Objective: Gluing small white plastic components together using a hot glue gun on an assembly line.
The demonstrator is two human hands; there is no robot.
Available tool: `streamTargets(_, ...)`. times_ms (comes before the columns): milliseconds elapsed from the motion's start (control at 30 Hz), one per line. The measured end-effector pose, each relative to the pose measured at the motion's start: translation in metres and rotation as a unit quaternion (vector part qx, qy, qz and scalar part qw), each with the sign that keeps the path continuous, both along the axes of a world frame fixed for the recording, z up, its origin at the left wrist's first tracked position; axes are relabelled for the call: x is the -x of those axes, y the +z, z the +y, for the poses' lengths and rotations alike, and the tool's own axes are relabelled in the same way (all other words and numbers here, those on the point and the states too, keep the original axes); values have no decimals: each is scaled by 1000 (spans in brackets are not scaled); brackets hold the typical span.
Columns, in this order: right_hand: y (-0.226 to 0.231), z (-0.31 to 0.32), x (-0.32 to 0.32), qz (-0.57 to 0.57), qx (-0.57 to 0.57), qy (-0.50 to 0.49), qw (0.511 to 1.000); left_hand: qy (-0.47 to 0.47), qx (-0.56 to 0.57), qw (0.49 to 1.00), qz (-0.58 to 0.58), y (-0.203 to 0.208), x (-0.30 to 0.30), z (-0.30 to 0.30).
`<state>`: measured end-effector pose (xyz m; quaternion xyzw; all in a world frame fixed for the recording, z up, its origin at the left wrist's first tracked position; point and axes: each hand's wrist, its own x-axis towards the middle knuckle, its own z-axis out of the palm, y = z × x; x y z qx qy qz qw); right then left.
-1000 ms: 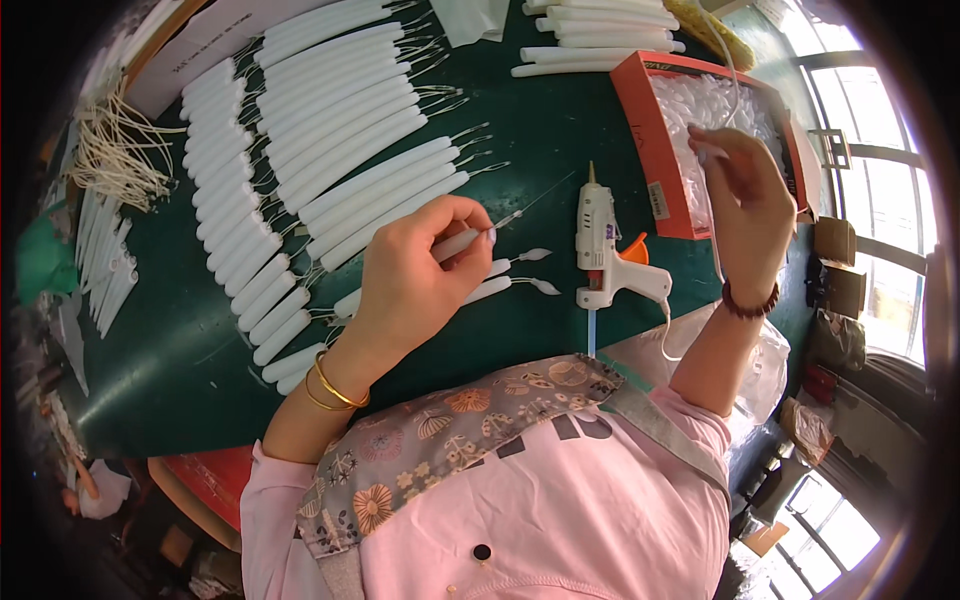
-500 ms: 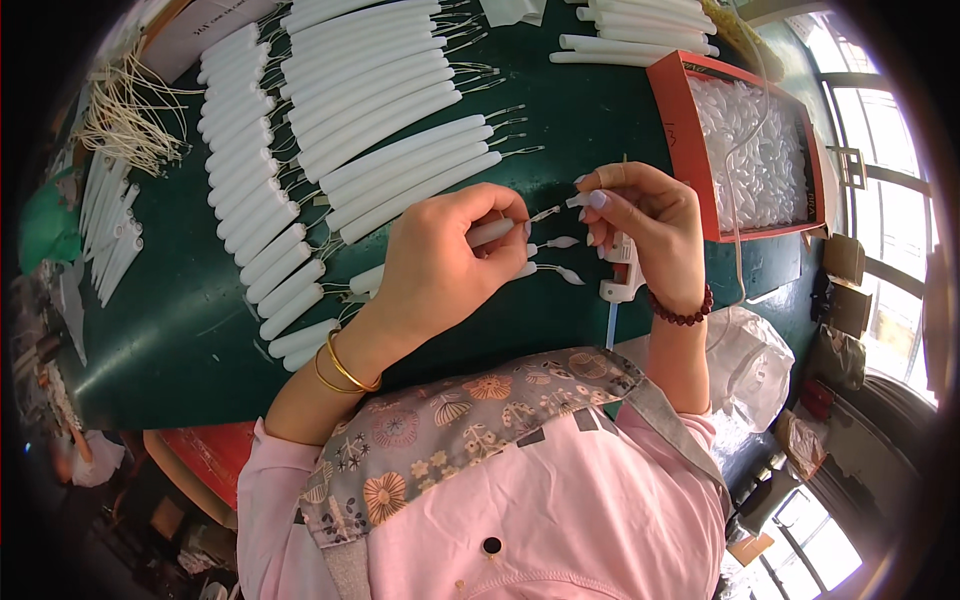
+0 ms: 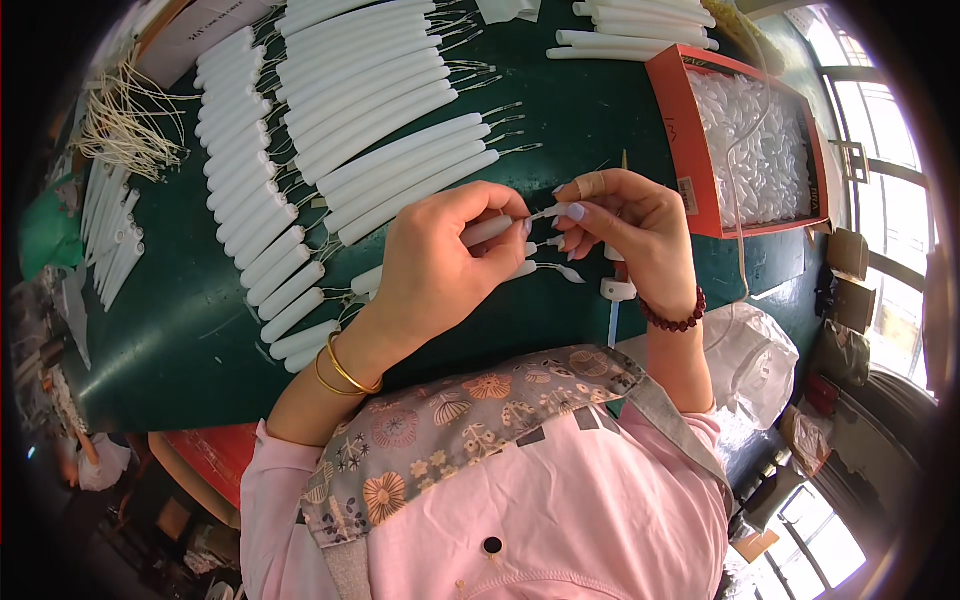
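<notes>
My left hand [image 3: 435, 250] is closed around a white candle tube [image 3: 487, 231], whose thin wired end sticks out past the fingertips. My right hand [image 3: 640, 222] pinches a small translucent plastic flame tip [image 3: 551, 211] and holds it against that wired end; the fingers partly cover it. Below the hands lie candle tubes with tips on their wires, and one flame tip [image 3: 571, 274] shows clearly. A white glue gun [image 3: 618, 290] with a blue stick is partly hidden beneath my right hand.
Rows of white candle tubes [image 3: 365, 95] with bare wire ends cover the green table [image 3: 180, 350]. An orange-red box [image 3: 683, 140] of flame tips stands at the right, a cable crossing it. Pale wires [image 3: 130, 125] are bundled at left. A clear plastic bag [image 3: 755, 360] sits near my right forearm.
My right hand has moved slightly left and brought the flame tip from just apart onto the candle tube's wired end. My left hand has stayed nearly still.
</notes>
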<state>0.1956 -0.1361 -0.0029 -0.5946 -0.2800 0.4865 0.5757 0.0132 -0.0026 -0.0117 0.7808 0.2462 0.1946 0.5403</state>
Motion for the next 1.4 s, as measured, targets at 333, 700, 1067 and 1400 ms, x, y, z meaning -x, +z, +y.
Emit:
streamTargets(333,0,-5,-4,-71,3,38,997,-12,-20,999,-37,-4,-2,-1)
streamTargets(700,-3,-8,-6,-63,15,62,996,-37,-6,998,-46,-3,-3,-3)
streamTargets(1067,15,-81,-28,-544,115,-43,830,-35,-262,964,24,-9,-3,2)
streamTargets(1400,-1,-94,-5,-632,229,19,740,10,-401,911,93,-23,-26,24)
